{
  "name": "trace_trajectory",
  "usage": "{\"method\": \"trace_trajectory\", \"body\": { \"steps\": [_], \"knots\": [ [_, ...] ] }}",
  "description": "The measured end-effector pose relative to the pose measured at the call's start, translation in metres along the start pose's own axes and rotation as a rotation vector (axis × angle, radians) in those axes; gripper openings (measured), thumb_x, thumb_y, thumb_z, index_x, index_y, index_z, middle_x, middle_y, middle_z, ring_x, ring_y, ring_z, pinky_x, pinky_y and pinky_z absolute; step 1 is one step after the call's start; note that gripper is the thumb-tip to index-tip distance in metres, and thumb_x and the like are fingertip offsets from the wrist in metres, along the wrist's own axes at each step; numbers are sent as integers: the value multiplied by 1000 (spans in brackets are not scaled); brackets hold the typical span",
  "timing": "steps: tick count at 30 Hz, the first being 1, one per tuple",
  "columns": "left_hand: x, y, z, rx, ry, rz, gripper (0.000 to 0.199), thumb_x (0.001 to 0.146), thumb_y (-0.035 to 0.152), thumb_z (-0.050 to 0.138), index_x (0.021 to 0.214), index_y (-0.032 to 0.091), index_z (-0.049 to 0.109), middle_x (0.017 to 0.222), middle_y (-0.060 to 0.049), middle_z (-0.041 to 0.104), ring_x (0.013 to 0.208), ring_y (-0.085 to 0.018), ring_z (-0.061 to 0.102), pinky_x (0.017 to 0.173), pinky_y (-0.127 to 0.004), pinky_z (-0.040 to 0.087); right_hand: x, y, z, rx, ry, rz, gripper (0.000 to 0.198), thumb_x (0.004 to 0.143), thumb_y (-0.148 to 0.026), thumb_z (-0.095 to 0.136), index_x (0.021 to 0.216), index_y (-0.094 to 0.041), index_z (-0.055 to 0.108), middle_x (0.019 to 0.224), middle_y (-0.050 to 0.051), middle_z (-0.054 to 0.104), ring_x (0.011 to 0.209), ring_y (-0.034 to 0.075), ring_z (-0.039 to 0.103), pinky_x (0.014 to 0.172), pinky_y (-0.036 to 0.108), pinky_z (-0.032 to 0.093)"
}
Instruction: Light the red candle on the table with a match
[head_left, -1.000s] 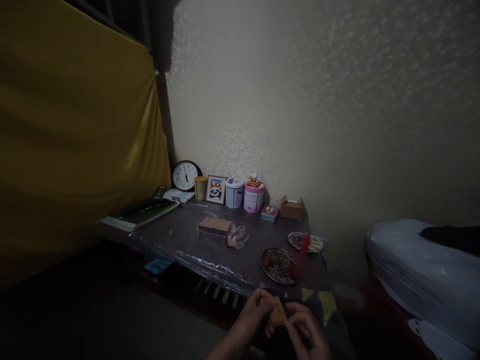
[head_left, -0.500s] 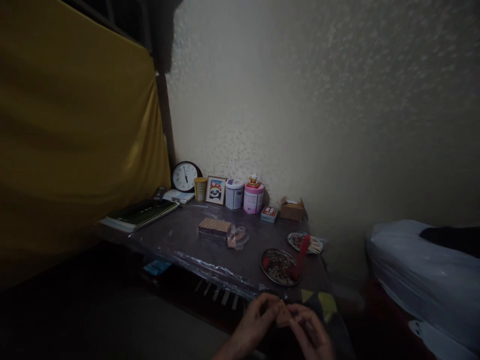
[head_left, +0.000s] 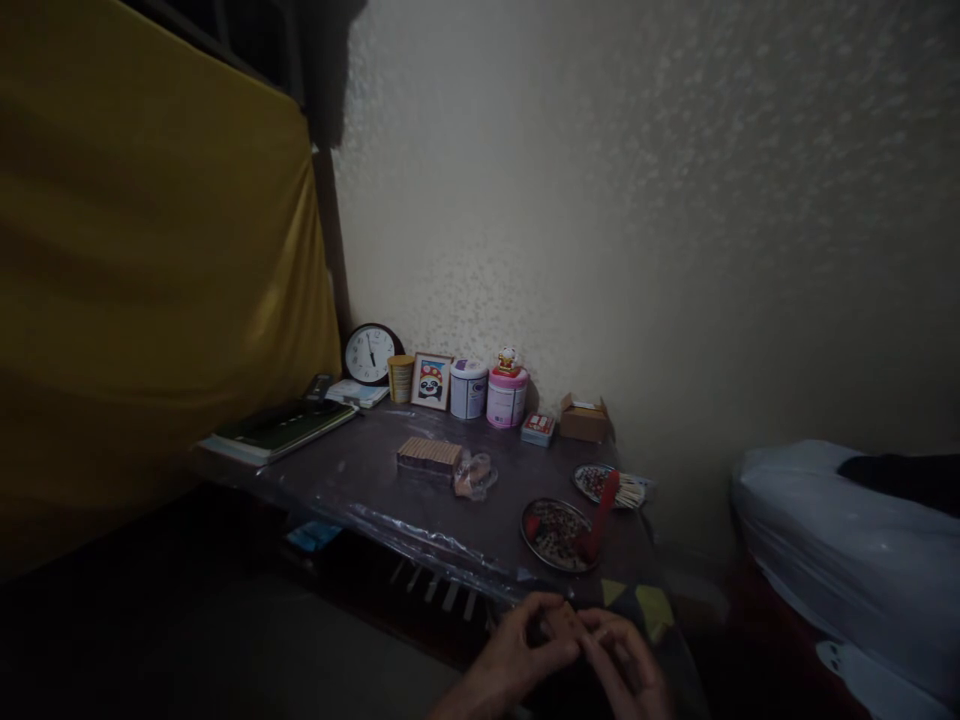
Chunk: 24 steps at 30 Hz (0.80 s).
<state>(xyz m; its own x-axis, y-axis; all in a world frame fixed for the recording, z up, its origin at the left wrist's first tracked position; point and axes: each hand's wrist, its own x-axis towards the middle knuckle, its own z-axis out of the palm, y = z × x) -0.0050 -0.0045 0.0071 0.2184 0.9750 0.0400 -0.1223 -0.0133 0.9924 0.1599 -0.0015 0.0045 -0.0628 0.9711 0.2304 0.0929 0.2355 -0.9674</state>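
Note:
At the table's near edge, low in the head view, my left hand and my right hand meet around a small flat tan piece. Both hands pinch it between thumb and fingers, and the fingers cover much of it. Small darker spots show on its face, but dim light hides what kind of thing it is. Just beyond the hands lies a round metal plate of small mixed bits, with a red long-handled tool resting on its right side.
On the plastic-covered table are a row of thin tan pieces, a clear plastic bag and a smaller plate beside pale sticks. A clock, tins and a cardboard box line the wall.
The tan piece has turned slightly between my fingers. My left thumb has shifted right and lower across it, while my right hand stays nearly in place.

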Motion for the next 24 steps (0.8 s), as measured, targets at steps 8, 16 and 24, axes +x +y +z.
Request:
{"method": "trace_trajectory", "body": {
  "steps": [8, 16, 24],
  "knots": [
    [3, -5, 0, -28, 50, 7, 54, 60, 42, 76, 106, 15, 61, 106, -9, 67, 102, -26, 57, 87, -35, 43, 2, 4, -2, -10, -15, -39, 16, 74, -38, 67, 71, -22, 64, 91, 4, 70, 88, 21, 68, 77, 23, 53],
    [2, -1, 2, -38, 72, 11, 63, 55, 50, 77, 103, 12, 61, 100, -11, 65, 97, -27, 56, 86, -36, 42, 0, -1, -2, -13, -21, -8, 20, 73, -41, 67, 69, -22, 64, 93, 5, 70, 90, 22, 68, 81, 24, 53],
    [3, -1, -1, -7, 55, 119, 50, 59, 42, 77, 99, 15, 64, 98, -6, 58, 95, -23, 53, 84, -33, 39, 2, -4, -3, -60, -5, 52, 29, 67, -50, 69, 72, -22, 66, 91, 5, 71, 87, 23, 69, 76, 23, 54]
  ]
}}
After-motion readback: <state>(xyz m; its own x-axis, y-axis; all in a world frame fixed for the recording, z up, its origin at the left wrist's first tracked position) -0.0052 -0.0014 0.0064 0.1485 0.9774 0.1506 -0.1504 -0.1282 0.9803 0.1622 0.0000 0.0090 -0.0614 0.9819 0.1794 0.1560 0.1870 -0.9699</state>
